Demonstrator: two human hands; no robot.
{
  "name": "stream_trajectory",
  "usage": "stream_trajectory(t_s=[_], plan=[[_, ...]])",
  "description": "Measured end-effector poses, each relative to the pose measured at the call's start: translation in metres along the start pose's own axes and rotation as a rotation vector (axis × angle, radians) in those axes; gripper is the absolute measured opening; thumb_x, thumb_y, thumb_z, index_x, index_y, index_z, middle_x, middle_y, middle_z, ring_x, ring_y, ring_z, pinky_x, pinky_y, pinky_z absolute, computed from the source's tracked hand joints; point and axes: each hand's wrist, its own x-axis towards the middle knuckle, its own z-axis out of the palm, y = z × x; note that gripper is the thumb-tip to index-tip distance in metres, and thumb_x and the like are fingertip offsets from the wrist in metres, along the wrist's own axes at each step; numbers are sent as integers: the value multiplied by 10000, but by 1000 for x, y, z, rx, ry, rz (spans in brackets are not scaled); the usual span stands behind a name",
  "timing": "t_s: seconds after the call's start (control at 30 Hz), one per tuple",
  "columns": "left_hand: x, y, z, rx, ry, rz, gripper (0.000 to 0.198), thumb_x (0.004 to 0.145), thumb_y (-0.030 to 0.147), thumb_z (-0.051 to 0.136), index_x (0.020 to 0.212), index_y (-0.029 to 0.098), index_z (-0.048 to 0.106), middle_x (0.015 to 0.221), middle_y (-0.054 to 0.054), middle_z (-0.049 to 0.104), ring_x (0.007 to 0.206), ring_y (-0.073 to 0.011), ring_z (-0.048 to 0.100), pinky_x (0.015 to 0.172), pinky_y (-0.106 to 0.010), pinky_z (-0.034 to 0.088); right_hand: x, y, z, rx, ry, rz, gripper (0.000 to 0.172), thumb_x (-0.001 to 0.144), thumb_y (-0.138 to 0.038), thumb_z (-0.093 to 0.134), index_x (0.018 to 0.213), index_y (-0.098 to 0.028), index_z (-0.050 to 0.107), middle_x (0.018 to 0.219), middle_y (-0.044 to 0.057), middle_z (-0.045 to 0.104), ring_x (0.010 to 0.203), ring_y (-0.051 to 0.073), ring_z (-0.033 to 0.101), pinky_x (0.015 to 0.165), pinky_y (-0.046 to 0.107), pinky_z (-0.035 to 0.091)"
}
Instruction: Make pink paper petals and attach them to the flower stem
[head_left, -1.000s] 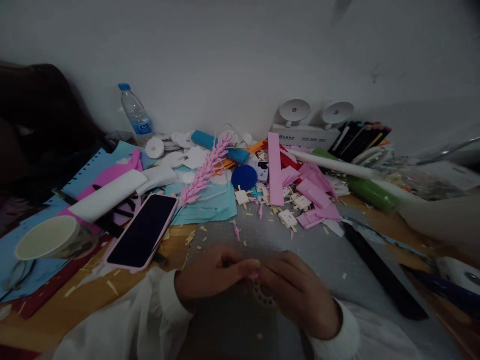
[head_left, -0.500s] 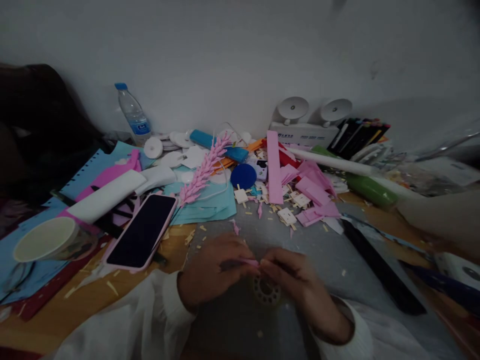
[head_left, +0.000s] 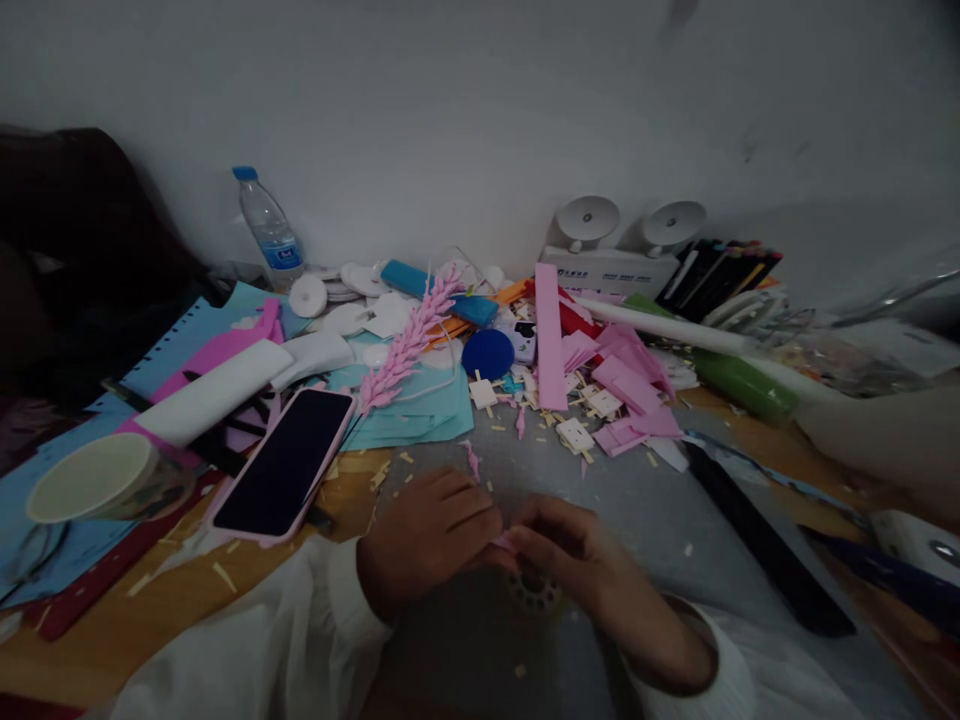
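Note:
My left hand [head_left: 431, 535] and my right hand [head_left: 577, 555] meet fingertip to fingertip over the grey mat [head_left: 645, 510]. Both are closed on a small piece of pink paper [head_left: 505, 542], mostly hidden by the fingers. Below them a tape roll [head_left: 536, 592] with holes round its core lies on the mat, partly covered by my right hand. Just beyond my left hand are small twisted pink paper bits [head_left: 472, 460]. Farther back, a pink paper wheat ear [head_left: 409, 350] rests on light teal sheets [head_left: 442, 412].
A phone [head_left: 286, 465] and a paper cup [head_left: 94, 480] stand to the left, a water bottle [head_left: 271, 230] behind. Pink paper strips [head_left: 551, 340] and scraps lie at the back. On the right are a long black tool [head_left: 765, 540] and a green roll [head_left: 742, 383].
My left hand has turned over, its fingers now covering more of the pink paper. My right fingertips have moved slightly left against it.

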Motion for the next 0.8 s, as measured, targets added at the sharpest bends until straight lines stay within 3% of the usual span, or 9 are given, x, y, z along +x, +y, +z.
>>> stream_trajectory(t_s=[0.33, 0.5, 0.6, 0.7, 0.8], plan=[[1, 0, 0, -89, -51, -33, 482, 932, 507, 365, 714, 143, 593, 660, -36, 607, 632, -158, 520, 626, -297, 417, 0, -3, -7, -8, 20, 18, 459, 797, -596, 588, 656, -161, 554, 553, -31, 499, 518, 102, 442, 490, 224, 327], [-2, 6, -4, -300, 92, -185, 405, 908, 520, 445, 993, 152, 592, 907, -89, 649, 841, -193, 582, 770, -325, 469, -1, -4, -7, 46, 93, -11, 445, 803, -569, 604, 625, -167, 533, 550, -41, 457, 515, 97, 399, 488, 225, 301], [-2, 10, -8, -363, 181, -332, 310, 860, 420, 595, 1056, 181, 585, 969, -82, 624, 907, -203, 584, 795, -319, 480, 0, 3, -7, 153, 208, -58, 367, 835, -492, 617, 661, -177, 539, 570, -51, 429, 520, 92, 372, 464, 215, 267], [0, 12, -8, -417, 264, -415, 100, 853, 217, 630, 949, 192, 626, 902, -44, 615, 848, -163, 593, 761, -269, 480, 1, 11, -8, 241, 286, -89, 318, 861, -449, 609, 695, -184, 549, 605, -46, 441, 539, 91, 379, 459, 209, 267], [2, 12, -8, -475, 290, -444, 49, 833, 140, 644, 852, 184, 647, 822, -19, 617, 774, -132, 596, 721, -234, 473, 0, 14, -9, 245, 311, -99, 326, 878, -438, 595, 683, -183, 539, 615, -41, 450, 547, 90, 383, 468, 209, 281]])
